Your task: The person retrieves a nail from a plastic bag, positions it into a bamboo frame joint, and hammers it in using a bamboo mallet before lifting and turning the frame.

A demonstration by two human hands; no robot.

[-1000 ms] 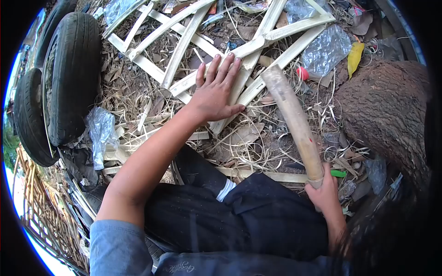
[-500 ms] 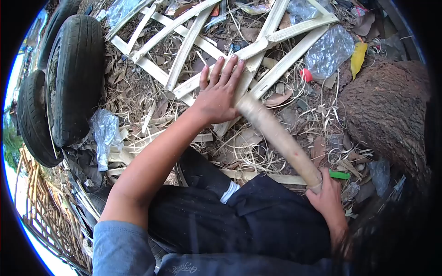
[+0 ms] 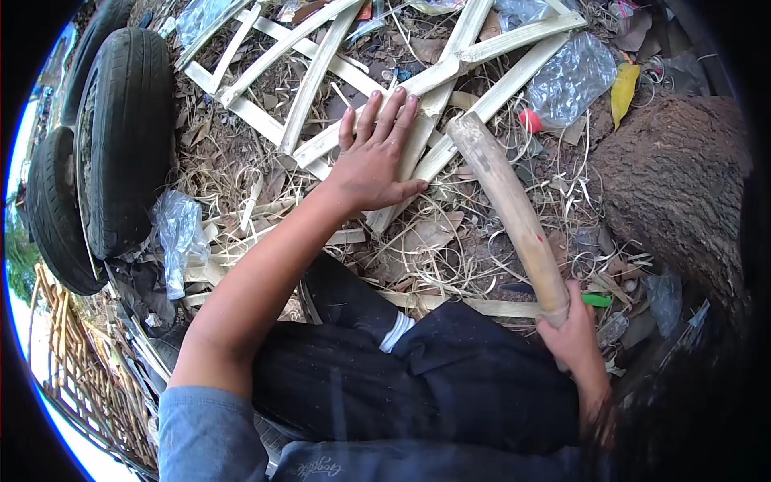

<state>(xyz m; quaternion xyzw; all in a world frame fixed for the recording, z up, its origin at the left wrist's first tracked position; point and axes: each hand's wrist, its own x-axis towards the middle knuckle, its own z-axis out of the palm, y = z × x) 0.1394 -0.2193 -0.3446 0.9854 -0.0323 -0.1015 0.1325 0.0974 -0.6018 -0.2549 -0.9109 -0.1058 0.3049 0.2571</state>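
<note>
My left hand [image 3: 376,165] lies flat with fingers spread on a lattice of pale split-bamboo strips [image 3: 518,38], pressing near where several strips cross. In my right hand [image 3: 573,329] is the lower end of a thick bamboo stick [image 3: 514,209], its fingers wrapped round it. The stick slants up and left; its upper end is close beside the lattice's right-hand strip, to the right of my left hand. Behind my right hand, a green handle [image 3: 596,300] with a dark blade lies on the ground, partly hidden.
Old tyres [image 3: 132,140] stand at the left, above a stack of thin sticks [image 3: 72,361]. A tree trunk [image 3: 675,193] rises at the right. Plastic bottles [image 3: 572,80], a red cap [image 3: 530,121], a yellow leaf [image 3: 624,92] and bamboo shavings [image 3: 450,257] litter the ground.
The stick's upper end has moved up and to the right, away from the strips near my left thumb. My left thumb now sticks out sideways; the left hand stays on the lattice.
</note>
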